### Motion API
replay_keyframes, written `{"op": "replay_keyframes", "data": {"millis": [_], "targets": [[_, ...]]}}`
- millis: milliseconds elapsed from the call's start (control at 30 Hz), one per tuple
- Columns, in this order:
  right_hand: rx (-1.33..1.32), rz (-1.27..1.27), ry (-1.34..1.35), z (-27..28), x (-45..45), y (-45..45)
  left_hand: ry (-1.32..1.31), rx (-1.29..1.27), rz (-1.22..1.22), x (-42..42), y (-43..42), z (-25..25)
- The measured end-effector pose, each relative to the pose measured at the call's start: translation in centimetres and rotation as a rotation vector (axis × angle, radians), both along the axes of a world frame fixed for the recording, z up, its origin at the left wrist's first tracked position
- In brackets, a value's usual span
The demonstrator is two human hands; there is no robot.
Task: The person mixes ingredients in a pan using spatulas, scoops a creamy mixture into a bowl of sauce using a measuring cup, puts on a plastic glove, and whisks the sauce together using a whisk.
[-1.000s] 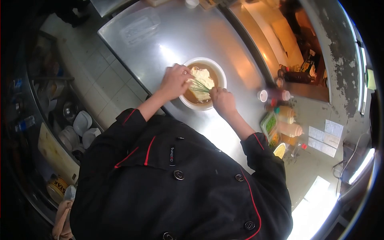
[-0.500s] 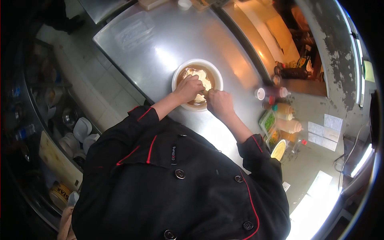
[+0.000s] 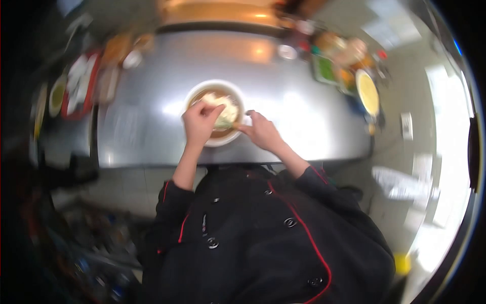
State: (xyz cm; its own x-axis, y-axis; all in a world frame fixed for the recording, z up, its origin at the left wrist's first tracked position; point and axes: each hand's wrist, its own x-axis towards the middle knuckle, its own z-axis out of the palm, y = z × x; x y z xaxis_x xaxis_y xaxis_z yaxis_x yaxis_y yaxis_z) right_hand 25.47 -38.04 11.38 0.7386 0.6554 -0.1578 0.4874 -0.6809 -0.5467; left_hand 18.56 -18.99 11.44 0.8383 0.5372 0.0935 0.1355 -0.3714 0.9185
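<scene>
A white bowl [image 3: 190, 92] holds brown liquid with a pale creamy mound [image 3: 229, 110] in it. Over the bowl's left part is my left hand [image 3: 199, 123], thumb and fingertips pinched together; whatever is between them cannot be made out. My right hand [image 3: 262, 133] is at the bowl's right rim, closed on the pale end of a thin green bundle [image 3: 223, 123], which reaches over the bowl toward the left hand. Motion blur hides its fine detail.
The bowl stands on a steel table [image 3: 147, 116]. At the back right are a small white cup [image 3: 287, 52], sauce bottles [image 3: 353, 52], a tub of green bits [image 3: 324, 69] and a yellow oval item [image 3: 367, 93]. A red-edged tray [image 3: 80, 86] is at the left.
The whole view has turned and shifted, so the table now lies straight across and the left tray shows. My hands have moved apart slightly, and the green bundle shows between them again.
</scene>
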Motion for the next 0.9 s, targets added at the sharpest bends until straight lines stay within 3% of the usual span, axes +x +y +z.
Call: {"op": "replay_keyframes", "data": {"millis": [33,67,133,167,200,267,333,367,400,467,500,567,600,633,667,733,767,833,900], "targets": [[0.102,-0.11,-0.105,0.8,-0.4,-0.3,0.09,-0.032,-0.04,0.7,-0.3,-0.7],[0.33,-0.188,-0.303,1.6,-1.2,-0.6,0.096,-0.358,-0.061,1.3,-1.1,-2.0],[0.538,-0.308,-0.376,5.7,-4.2,-0.9,0.073,-0.944,-0.23,3.7,-6.1,0.2],[0.494,-0.142,-0.263,6.7,-4.8,-1.4,0.058,-1.223,-0.347,3.7,-9.7,2.7],[0.393,-0.183,-0.549,7.2,-6.2,-1.9,0.02,-1.354,-0.742,4.0,-12.4,0.4],[0.498,-0.149,-0.601,7.3,-7.0,-6.8,0.2,-1.801,-1.251,2.4,-17.9,2.8],[0.477,-0.16,-0.692,8.6,-7.8,-13.4,0.124,-1.406,-1.392,1.1,-23.1,4.9],[0.541,-0.344,-0.725,8.8,-8.8,-15.8,0.049,-1.214,-1.419,-0.1,-25.2,6.3],[0.619,-0.604,-0.71,9.7,-10.3,-18.3,0.23,-1.577,-1.206,-2.2,-28.0,10.3],[1.1,-1.056,-0.655,11.0,-12.4,-21.6,-0.188,-1.0,-1.504,-3.9,-33.6,10.7],[1.413,-1.091,-0.538,8.8,-13.0,-24.2,-0.41,-0.695,-1.589,-4.8,-36.5,10.7],[1.597,-1.079,-0.061,7.4,-16.9,-28.4,-0.841,-0.196,-1.69,-5.6,-42.1,9.6],[1.779,-1.004,0.346,7.5,-20.0,-31.0,-1.044,-0.002,-1.717,-5.3,-45.2,8.4],[1.738,-1.174,0.347,7.8,-22.1,-33.8,-1.151,-0.085,-1.763,-5.6,-48.5,6.3],[1.691,-1.341,0.347,8.2,-24.1,-36.6,-1.28,-0.004,-1.707,-6.0,-51.8,4.2],[1.524,-1.149,0.3,11.2,-29.6,-45.3,-1.103,0.236,-1.675,-6.5,-57.5,4.0],[1.461,-1.122,0.074,14.9,-32.3,-49.6,-1.03,0.496,-1.555,-7.0,-60.6,4.4],[1.297,-1.174,-0.359,21.3,-36.4,-59.2,-1.007,0.463,-1.663,-6.6,-65.9,4.9],[0.406,-1.65,-1.174,24.6,-38.7,-69.9,-0.965,0.257,-1.726,-7.0,-72.1,7.3]]}}
